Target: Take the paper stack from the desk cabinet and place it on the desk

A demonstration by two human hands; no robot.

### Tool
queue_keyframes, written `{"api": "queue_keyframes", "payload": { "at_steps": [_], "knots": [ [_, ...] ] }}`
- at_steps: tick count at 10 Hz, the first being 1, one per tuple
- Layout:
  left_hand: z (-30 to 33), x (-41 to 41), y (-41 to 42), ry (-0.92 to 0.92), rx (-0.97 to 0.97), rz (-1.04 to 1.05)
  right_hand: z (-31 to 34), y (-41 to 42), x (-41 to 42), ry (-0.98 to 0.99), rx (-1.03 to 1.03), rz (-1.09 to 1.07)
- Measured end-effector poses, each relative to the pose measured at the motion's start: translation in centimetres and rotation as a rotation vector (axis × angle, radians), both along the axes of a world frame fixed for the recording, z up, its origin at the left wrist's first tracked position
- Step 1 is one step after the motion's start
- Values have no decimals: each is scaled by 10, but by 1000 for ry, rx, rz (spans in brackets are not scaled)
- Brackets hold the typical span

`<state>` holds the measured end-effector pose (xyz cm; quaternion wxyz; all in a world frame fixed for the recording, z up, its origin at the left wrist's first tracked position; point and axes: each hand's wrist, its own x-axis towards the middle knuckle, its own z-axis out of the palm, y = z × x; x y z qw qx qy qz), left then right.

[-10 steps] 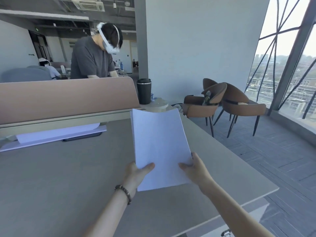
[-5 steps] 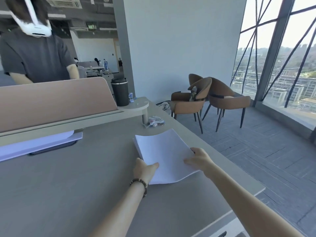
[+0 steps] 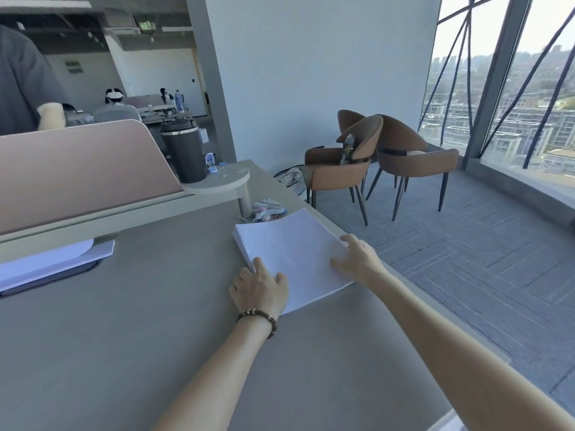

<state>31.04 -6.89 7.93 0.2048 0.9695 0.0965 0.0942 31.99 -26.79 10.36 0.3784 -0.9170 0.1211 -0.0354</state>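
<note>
The white paper stack (image 3: pixel 292 250) lies flat on the grey desk (image 3: pixel 124 337), near its right edge. My left hand (image 3: pixel 259 287), with a bead bracelet on the wrist, holds the stack's near left corner, thumb on top. My right hand (image 3: pixel 357 259) holds the right edge, fingers spread over the top sheet. The desk cabinet is out of view.
A pink partition (image 3: pixel 77 169) with a raised shelf runs along the desk's far side; a dark tumbler (image 3: pixel 183 157) stands on it. Other papers (image 3: pixel 53 262) lie under the shelf, wrappers (image 3: pixel 267 211) behind the stack. Brown chairs (image 3: pixel 342 163) stand at right. A person (image 3: pixel 21 82) stands behind the partition.
The stack was held upright above the desk, then tilted down and laid flat. Both hands came down with it and stay on its edges. My view turned right.
</note>
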Motion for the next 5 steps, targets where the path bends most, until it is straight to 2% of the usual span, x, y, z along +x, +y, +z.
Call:
{"api": "queue_keyframes", "payload": {
  "at_steps": [1,2,3,5],
  "knots": [
    [-6,2,-4,6,85,23,-2,0,5,28,-144,-5],
    [-7,5,-4,-3,81,33,-6,4,5,9,-423,1],
    [-5,4,-1,20,59,29,-7,6,-1,-18,-524,14],
    [16,-9,8,123,6,-98,-1,10,-6,-3,-599,49]
  ]
}}
